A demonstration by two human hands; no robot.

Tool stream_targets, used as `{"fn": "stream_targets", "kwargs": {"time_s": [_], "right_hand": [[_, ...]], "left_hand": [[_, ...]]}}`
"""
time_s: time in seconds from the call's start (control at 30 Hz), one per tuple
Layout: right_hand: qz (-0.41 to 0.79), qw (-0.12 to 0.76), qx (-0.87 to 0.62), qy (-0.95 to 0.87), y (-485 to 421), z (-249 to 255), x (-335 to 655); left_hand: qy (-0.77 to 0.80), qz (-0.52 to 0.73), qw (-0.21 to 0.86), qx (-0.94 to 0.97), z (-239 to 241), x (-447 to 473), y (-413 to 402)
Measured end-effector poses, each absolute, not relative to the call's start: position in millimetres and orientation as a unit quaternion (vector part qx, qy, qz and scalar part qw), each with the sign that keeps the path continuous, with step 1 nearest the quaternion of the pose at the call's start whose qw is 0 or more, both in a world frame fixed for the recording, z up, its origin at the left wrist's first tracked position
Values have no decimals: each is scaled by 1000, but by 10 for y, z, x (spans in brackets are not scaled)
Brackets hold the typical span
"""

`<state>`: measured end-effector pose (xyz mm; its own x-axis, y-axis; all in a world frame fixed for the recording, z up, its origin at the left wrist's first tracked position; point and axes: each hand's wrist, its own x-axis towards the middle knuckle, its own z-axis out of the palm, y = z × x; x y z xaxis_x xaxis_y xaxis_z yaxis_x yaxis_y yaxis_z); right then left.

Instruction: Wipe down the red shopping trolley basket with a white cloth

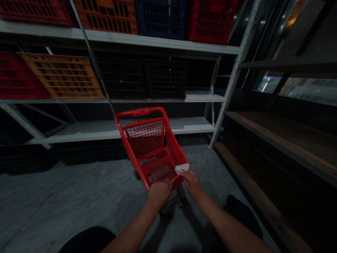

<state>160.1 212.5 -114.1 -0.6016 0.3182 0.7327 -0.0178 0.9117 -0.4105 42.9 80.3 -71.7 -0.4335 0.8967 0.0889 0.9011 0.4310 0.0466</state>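
In dim light, white shelves [86, 130] with coloured crates [63, 75] stand over a grey floor [79, 196], brown shelves [284, 128] to their right.

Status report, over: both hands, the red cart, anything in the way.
Left hand gripping red cart, near edge. Right hand pinching white cloth at cart's near right corner. Cart upright; shelving rack behind it.

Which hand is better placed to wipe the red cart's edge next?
Probably the right hand: it pinches the white cloth or paper at the edge of the red cart. The left hand rests on the near edge, likely better for steadying.
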Motion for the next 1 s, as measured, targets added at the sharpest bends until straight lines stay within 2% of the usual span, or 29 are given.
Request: {"fn": "stream_targets", "kwargs": {"time_s": [0.13, 0.3, 0.53, 0.8, 1.0], "right_hand": [[225, 398, -35, -889, 1752, -1119, 1601], [172, 349, 45, -920, 1926, -1121, 1766], [90, 373, 86, -919, 2364, -1001, 1901], [166, 370, 51, -913, 1860, -1095, 1689], [143, 310, 126, -931, 1973, -966, 1630]], "left_hand": [[-832, -45, 30, -551, -736, 432, 657], [-821, -18, 32, -569, -738, 333, 422], [-807, -5, 34, -589, -771, 84, 243], [-763, -16, 77, -642, -831, -247, 212], [-726, -37, 73, -683, -803, -536, 143]]}}
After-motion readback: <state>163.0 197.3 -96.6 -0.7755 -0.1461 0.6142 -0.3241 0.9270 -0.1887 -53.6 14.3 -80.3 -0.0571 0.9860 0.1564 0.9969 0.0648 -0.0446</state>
